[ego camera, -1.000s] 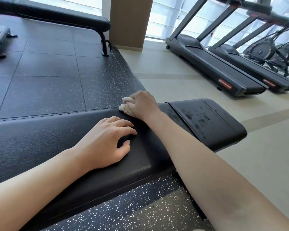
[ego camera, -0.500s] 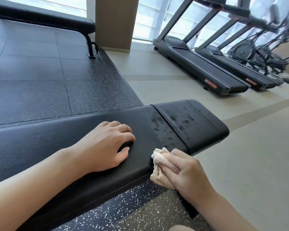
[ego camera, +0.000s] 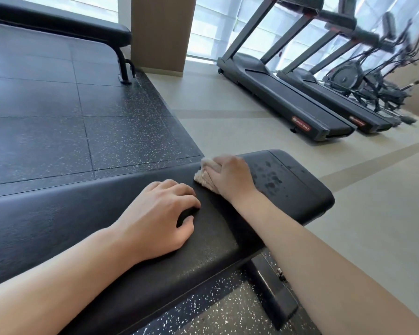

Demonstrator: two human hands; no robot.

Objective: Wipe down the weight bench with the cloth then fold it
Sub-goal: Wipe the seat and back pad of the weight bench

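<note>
A black padded weight bench runs from the lower left to the middle right. Its end pad carries dark wet spots. My right hand grips a bunched beige cloth and holds it against the far edge of the bench, just left of the seam between the pads. Most of the cloth is hidden under that hand. My left hand rests on the long pad nearer to me, its fingers bent with the tips on the padding, and holds nothing.
Speckled black rubber tiles lie beyond the bench, with a second bench at the back left. Two treadmills and several other machines stand on the beige floor at right. A bench leg shows below.
My right hand carried the cloth from the near edge of the bench back across the pad to its far edge. My left hand stayed where it was.
</note>
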